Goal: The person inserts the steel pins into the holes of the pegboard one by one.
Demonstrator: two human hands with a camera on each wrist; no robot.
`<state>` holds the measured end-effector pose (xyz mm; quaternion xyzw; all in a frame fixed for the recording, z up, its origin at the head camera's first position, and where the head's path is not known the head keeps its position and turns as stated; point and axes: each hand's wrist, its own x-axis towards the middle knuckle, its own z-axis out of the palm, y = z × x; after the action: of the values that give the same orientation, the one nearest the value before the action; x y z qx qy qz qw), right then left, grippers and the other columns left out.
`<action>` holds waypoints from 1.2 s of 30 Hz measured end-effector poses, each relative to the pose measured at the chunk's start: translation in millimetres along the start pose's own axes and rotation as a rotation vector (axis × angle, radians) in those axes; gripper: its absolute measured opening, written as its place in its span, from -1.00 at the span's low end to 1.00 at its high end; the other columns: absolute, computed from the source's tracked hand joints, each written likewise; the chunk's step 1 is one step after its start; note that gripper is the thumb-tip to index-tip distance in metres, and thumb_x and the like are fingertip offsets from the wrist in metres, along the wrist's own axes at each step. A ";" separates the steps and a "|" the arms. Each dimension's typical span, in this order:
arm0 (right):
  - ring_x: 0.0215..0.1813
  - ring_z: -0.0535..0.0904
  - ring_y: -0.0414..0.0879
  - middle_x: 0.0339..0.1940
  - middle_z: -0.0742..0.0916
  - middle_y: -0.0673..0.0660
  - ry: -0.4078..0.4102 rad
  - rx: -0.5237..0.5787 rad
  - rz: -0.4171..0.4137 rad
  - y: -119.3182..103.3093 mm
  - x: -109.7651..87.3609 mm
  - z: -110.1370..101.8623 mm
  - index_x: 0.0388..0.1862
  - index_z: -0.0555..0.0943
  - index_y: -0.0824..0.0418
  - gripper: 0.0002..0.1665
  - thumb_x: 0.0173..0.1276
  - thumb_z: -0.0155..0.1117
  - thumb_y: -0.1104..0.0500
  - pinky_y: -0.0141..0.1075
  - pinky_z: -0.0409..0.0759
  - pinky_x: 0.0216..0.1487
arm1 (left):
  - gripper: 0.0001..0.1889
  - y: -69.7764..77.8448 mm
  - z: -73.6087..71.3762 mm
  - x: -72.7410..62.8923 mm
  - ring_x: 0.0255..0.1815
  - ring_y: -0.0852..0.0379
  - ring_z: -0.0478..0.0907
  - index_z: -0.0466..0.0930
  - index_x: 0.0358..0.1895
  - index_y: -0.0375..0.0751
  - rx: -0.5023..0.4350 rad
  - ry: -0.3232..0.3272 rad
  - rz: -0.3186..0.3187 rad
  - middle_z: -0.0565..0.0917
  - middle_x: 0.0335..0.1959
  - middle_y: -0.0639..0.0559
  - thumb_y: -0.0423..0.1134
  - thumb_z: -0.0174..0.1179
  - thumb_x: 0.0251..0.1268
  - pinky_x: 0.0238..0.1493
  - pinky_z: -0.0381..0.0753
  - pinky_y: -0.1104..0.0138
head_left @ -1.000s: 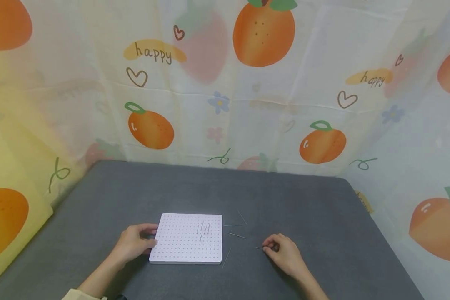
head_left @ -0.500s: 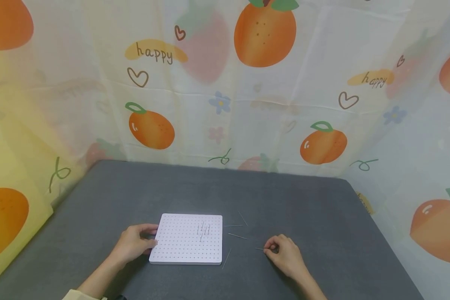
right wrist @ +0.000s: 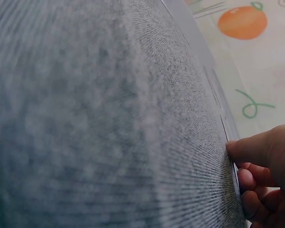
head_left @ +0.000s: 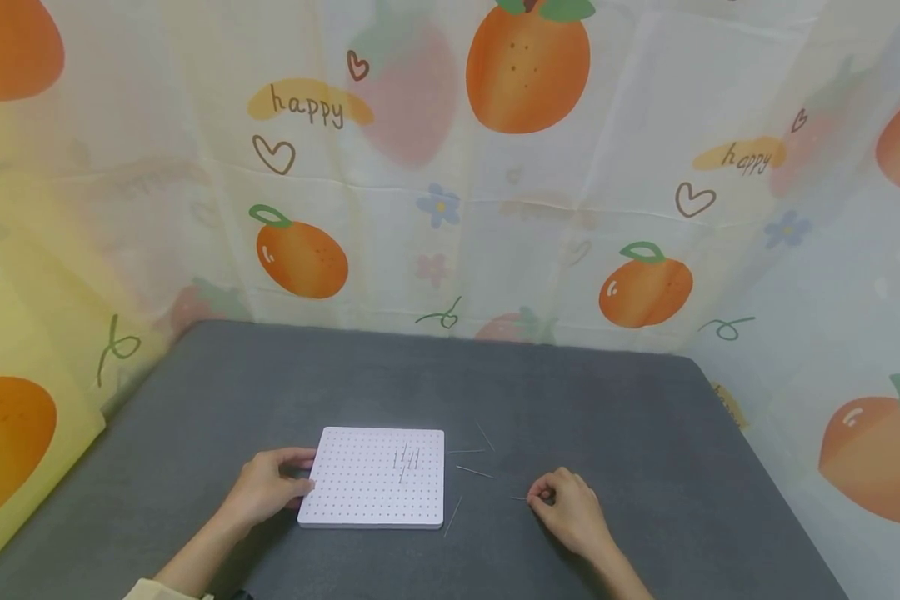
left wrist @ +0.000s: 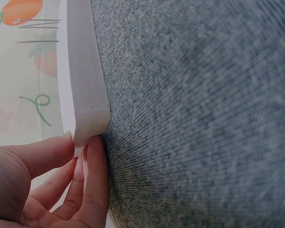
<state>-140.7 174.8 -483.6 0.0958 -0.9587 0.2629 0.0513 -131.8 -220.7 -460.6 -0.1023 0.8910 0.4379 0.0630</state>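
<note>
A white pegboard with rows of small holes lies flat on the table. My left hand grips its left edge; in the left wrist view the thumb lies on the upper face and fingertips touch the side of the pegboard. Several thin metal pins stand upright in the board's right half. To the right of the board, my right hand pinches a thin metal pin between thumb and fingers, low at the table; its far tip points left toward the board. Curled fingers hide the rest of that pin.
Loose metal pins lie scattered between the board and my right hand, one close to the board's lower right corner. The dark grey cloth-covered table ends at a fruit-printed curtain behind and at both sides.
</note>
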 end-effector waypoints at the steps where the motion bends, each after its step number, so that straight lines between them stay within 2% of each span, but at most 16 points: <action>1: -0.39 0.38 -0.23 -0.50 0.51 -0.11 0.003 -0.002 -0.001 -0.1 0.2 0.0 -0.59 0.59 -0.04 -0.83 0.05 0.35 0.22 -0.26 0.35 -0.32 | -0.51 0.1 0.0 0.0 -0.44 0.14 0.57 0.47 0.10 -0.38 0.000 0.001 0.001 0.60 -0.08 -0.24 -0.45 0.25 -0.01 -0.42 0.67 0.26; 7: -0.41 0.39 -0.23 -0.52 0.52 -0.11 0.016 0.013 0.003 0.1 2.1 -1.0 -0.59 0.59 -0.01 -0.85 0.08 0.32 0.22 -0.28 0.37 -0.33 | -0.51 -0.2 0.1 0.2 -0.43 0.14 0.58 0.48 0.09 -0.38 -0.003 0.008 0.003 0.60 -0.08 -0.25 -0.46 0.25 -0.02 -0.42 0.67 0.26; 17: -0.54 0.35 -0.33 -0.60 0.54 -0.13 0.035 0.084 0.009 -3.5 8.1 -1.3 -0.51 0.56 0.08 -0.90 0.16 0.25 0.25 -0.44 0.36 -0.48 | -0.52 0.1 0.6 0.5 -0.42 0.14 0.58 0.48 0.09 -0.38 -0.005 0.008 0.005 0.61 -0.09 -0.23 -0.46 0.25 -0.02 -0.42 0.67 0.26; 25: -0.55 0.35 -0.31 -0.57 0.53 -0.10 0.008 0.146 0.010 -12.8 11.5 -0.3 -0.40 0.53 0.19 -0.99 0.22 0.17 0.28 -0.46 0.34 -0.53 | -0.53 0.7 0.0 -1.0 -0.42 0.13 0.59 0.49 0.07 -0.39 -0.018 0.003 0.022 0.61 -0.10 -0.25 -0.46 0.25 -0.02 -0.42 0.67 0.26; 30: -0.48 0.41 -0.32 -0.51 0.60 -0.11 0.012 0.172 -0.018 -17.7 12.7 -0.3 -0.29 0.59 0.14 -0.84 0.22 0.14 0.34 -0.43 0.40 -0.46 | -0.53 0.8 -0.6 -2.5 -0.43 0.13 0.59 0.49 0.06 -0.42 -0.021 0.008 0.043 0.61 -0.11 -0.25 -0.47 0.25 -0.02 -0.43 0.67 0.26; 36: -0.50 0.38 -0.34 -0.54 0.58 -0.16 0.051 0.200 -0.036 -24.9 15.3 1.2 -0.37 0.60 0.04 -0.78 0.16 0.18 0.37 -0.46 0.38 -0.48 | -0.53 0.1 -0.6 -1.9 -0.44 0.13 0.59 0.48 0.06 -0.45 -0.023 0.008 0.060 0.61 -0.13 -0.27 -0.47 0.25 -0.02 -0.44 0.67 0.25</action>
<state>-150.5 150.8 -470.1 0.1108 -0.9241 0.3588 0.0707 -129.9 -220.9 -459.7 -0.0780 0.8888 0.4494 0.0451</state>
